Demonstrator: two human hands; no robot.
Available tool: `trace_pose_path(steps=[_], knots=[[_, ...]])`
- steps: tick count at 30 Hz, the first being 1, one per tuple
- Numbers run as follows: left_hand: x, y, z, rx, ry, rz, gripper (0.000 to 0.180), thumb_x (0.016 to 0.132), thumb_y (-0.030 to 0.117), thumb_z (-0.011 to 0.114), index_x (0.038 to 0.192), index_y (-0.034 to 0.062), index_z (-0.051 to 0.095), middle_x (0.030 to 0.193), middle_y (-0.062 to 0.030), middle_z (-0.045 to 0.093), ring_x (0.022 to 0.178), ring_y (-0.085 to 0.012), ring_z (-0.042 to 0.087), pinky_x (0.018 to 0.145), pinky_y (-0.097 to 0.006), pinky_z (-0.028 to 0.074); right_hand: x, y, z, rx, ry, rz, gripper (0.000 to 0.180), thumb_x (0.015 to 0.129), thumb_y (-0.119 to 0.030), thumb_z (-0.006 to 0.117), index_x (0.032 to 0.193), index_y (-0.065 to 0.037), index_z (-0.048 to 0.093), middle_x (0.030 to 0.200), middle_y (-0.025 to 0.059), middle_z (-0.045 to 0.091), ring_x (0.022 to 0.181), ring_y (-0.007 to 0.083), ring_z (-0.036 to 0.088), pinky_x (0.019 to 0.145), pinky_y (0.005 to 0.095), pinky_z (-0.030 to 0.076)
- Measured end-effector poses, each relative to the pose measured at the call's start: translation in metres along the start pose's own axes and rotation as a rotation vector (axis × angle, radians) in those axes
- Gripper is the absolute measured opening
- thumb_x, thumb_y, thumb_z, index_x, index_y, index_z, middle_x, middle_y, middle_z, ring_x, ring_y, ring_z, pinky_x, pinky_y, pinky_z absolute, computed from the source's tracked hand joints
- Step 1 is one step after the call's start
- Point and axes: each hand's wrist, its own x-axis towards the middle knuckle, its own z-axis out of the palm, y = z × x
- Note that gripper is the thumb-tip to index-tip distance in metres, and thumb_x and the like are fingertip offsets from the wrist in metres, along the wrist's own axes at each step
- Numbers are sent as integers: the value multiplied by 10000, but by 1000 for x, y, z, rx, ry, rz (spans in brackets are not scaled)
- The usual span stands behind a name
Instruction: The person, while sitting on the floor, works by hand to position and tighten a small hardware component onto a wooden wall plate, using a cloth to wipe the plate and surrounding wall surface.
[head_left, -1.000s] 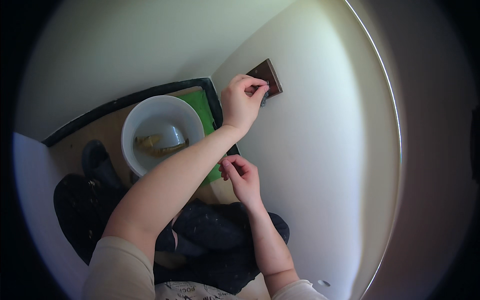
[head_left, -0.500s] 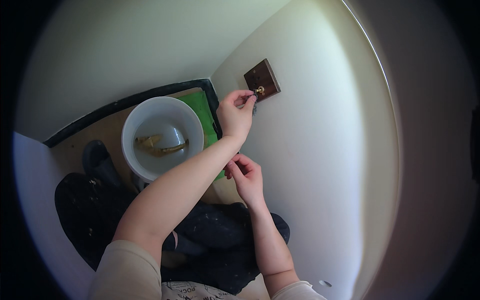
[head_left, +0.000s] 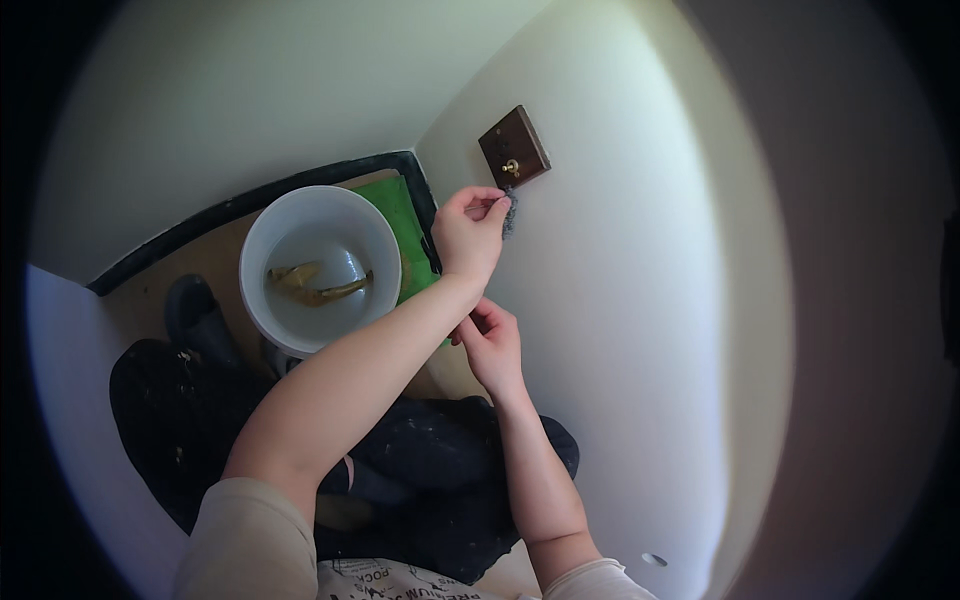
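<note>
My left hand (head_left: pixel 472 228) is raised to the wall, thumb and fingers pinching a tuft of grey steel wool (head_left: pixel 510 212) that hangs beside the fingertips. Just above it is a dark brown wooden socket plate (head_left: pixel 518 140) with a brass toggle switch (head_left: pixel 510 166). The fingertips sit near the plate's lower edge, a little below the switch. My right hand (head_left: pixel 492 350) is lower down, under my left wrist, with its fingers curled and pressed together. Whatever it may hold is hidden.
A white bucket (head_left: pixel 252 285) with yellow-brown pieces (head_left: pixel 318 287) inside stands on the floor to the left. Behind it lies a green sheet (head_left: pixel 392 215) by the dark skirting board (head_left: pixel 300 180). A grey slipper (head_left: pixel 195 315) is at far left. White wall (head_left: pixel 630 330) rises on the right.
My left hand's fingertips have come away from the brass switch and now lie below it, with the steel wool still pinched. My right hand has barely moved. The view has shifted slightly.
</note>
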Motion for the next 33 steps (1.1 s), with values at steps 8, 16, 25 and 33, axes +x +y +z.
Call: trace_pose_path(steps=[8,16,25,33], knots=[[-68,30,-87,359,-290,228,176,909,27,715,1080,27,758,985,-99,681,833,-189,717,725,-299,596,8,-12,-9,371,130,-42,298,1048,-154,627,1304,-2,629,1085,73,701,900,122,676,708,261,568],[-99,67,-120,575,-430,161,152,868,63,791,1001,-8,776,879,-89,752,759,-125,697,691,-265,563,-13,-13,-26,486,-261,57,272,978,-76,708,1233,14,685,1072,60,726,933,104,666,822,255,552],[-131,111,-161,348,-550,-231,137,928,24,760,1049,-39,758,881,-41,743,751,-74,653,711,-214,529,-37,-37,-43,292,-541,29,219,913,-2,736,1132,11,734,948,52,741,838,102,686,745,259,575],[-142,126,-174,740,-658,139,94,908,8,748,991,-22,779,887,-90,751,787,-139,737,737,-250,568,-54,-35,-11,451,-531,101,179,965,-15,629,1130,7,692,1007,67,725,848,124,708,764,271,596]])
